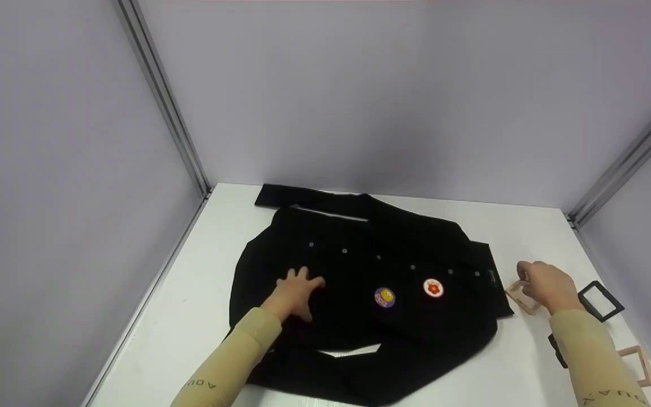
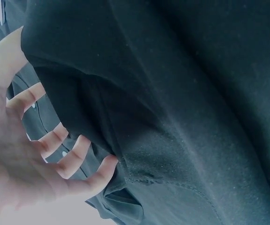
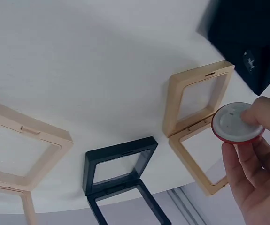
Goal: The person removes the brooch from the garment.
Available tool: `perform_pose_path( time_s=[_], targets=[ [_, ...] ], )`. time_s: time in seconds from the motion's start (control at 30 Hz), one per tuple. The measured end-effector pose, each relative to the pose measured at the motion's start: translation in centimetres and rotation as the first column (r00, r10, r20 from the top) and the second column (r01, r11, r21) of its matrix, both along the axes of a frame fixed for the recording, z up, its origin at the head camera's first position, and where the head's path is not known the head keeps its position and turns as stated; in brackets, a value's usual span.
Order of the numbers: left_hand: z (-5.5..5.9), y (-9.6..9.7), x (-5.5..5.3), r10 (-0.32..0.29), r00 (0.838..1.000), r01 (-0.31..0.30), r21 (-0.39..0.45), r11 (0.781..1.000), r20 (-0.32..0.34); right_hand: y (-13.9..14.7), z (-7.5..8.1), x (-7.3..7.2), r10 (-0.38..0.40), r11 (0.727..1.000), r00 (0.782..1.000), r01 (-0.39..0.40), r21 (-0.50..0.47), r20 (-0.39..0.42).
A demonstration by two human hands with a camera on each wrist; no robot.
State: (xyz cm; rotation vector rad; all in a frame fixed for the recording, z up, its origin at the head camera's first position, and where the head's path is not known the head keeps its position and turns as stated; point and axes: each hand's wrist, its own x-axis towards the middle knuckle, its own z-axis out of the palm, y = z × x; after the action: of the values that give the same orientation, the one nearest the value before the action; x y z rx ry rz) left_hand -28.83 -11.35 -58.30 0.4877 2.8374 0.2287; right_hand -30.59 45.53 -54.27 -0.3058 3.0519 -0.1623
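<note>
A black button-front shirt [image 1: 337, 282] lies spread out, its sleeves at the far and near sides. On its front sit a purple-and-yellow badge [image 1: 385, 297] and a white badge with a red flower [image 1: 433, 288]. Over the shirt's left part my left hand [image 1: 294, 294] has its fingers spread; in the left wrist view its fingertips are right at the dark cloth [image 2: 172, 117]. Past the shirt's right edge, my right hand [image 1: 548, 282] pinches a round badge [image 3: 235, 123], pale back showing and rim red, between thumb and fingers. The badge is hidden in the head view.
Under the right hand stands an open peach display frame [image 1: 520, 297]. A black display frame [image 1: 601, 301] and another peach frame [image 1: 639, 366] lie farther right. A small black item [image 1: 557, 350] shows beside the right sleeve. Pale walls [image 1: 331, 102] border the white table [image 1: 190, 282].
</note>
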Motion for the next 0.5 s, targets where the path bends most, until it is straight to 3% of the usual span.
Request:
perform_pose_path(
  time_s=[0.33,0.5],
  targets=[
    [0.0,0.1,0.1,-0.004,1.0,0.004,-0.008,1.0,-0.001,0.2,-1.8,-0.1,0.05,0.998,0.991,-0.046,0.034,-0.123],
    [0.0,0.0,0.2,-0.007,1.0,0.007,0.011,1.0,-0.009,0.3,-2.5,-0.4,0.039,0.999,0.99,-0.036,0.027,-0.138]
  ],
)
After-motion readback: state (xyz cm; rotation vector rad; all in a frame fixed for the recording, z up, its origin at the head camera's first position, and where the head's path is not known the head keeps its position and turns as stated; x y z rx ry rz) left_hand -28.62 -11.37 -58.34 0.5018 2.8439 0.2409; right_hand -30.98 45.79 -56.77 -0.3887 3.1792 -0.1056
